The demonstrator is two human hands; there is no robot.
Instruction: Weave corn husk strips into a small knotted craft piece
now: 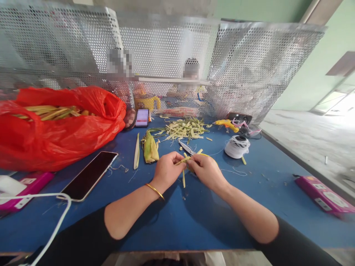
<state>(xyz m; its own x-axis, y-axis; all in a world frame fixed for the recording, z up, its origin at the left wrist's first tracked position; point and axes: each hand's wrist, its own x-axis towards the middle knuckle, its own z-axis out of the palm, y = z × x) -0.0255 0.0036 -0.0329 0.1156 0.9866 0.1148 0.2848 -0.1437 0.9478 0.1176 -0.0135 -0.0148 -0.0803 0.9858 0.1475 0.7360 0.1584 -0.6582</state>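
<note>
My left hand (170,165) and my right hand (203,168) meet over the middle of the blue table. Between their fingertips they pinch pale green plant strips (184,160), some crossing each other. One strip (183,179) points down toward the table below the fingers. Just beyond my hands lie scissors (186,148), blades toward the back left, their handles partly hidden by my right hand. Left of my left hand are a folded green-yellow husk piece (150,148) and a long pale leaf strip (137,151). A heap of cut plant scraps (185,128) lies farther back.
A red plastic bag (69,136) of plant stalks fills the back left. Near it lie a phone (90,175) and a magenta box (36,188) with a white cable. At right are white thread (237,147), a yellow glue gun (227,125) and another magenta box (324,194). Perforated metal panels (166,44) stand behind.
</note>
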